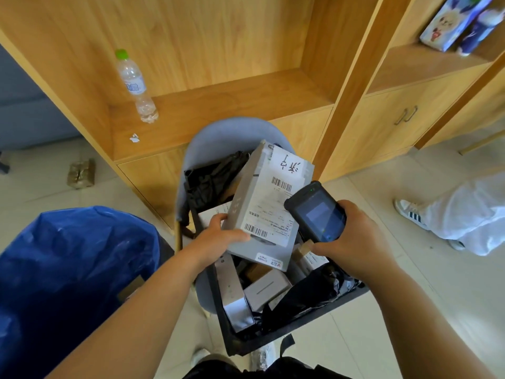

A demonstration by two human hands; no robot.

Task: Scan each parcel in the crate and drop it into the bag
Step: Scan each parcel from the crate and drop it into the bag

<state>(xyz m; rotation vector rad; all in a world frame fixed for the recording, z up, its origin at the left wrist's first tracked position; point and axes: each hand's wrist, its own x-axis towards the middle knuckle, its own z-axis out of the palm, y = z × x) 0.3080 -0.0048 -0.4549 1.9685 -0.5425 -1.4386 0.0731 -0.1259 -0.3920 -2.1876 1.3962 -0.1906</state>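
My left hand grips the near-left edge of a grey box parcel with a white shipping label and barcodes, held tilted above the black crate. My right hand holds a black handheld scanner, its screen lit, right beside the parcel's label. The crate rests on a grey chair and holds several grey boxes and black plastic-wrapped parcels. A large blue bag stands open at the lower left.
A wooden shelf unit runs behind the chair, with a water bottle on its ledge. Another person's white trousers and trainer are at the right. A small brown package lies on the tiled floor at left.
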